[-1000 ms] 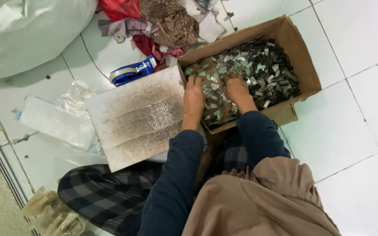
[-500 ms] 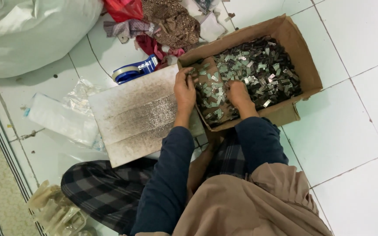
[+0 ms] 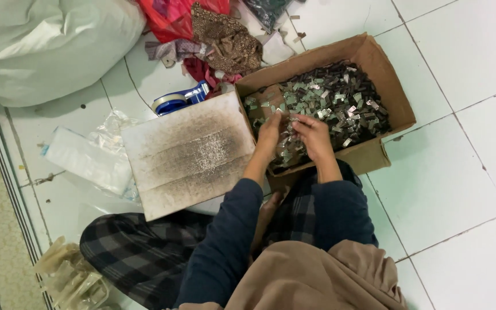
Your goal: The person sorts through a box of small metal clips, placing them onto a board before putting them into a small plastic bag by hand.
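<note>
Together, both hands sit over the near-left corner of the cardboard box, fingers curled around a small clump of the little metal pieces that fill it. The left hand cups loosely from the side with its fingers bent inward, and the right hand closes partway over the same clump; whether either truly pinches a piece or only rakes through the heap I cannot tell, since the fingertips are buried among the pieces. Judged from how things lie, the work looks early: the box is heaped nearly across its whole floor with shiny and dark pieces, and the pale, sooty board lying just left of the box, touching its edge, carries none of them. Farther out on the white tiled floor lie a blue tape roll, crumpled clear plastic bags, a pile of patterned cloth and a large white sack.
</note>
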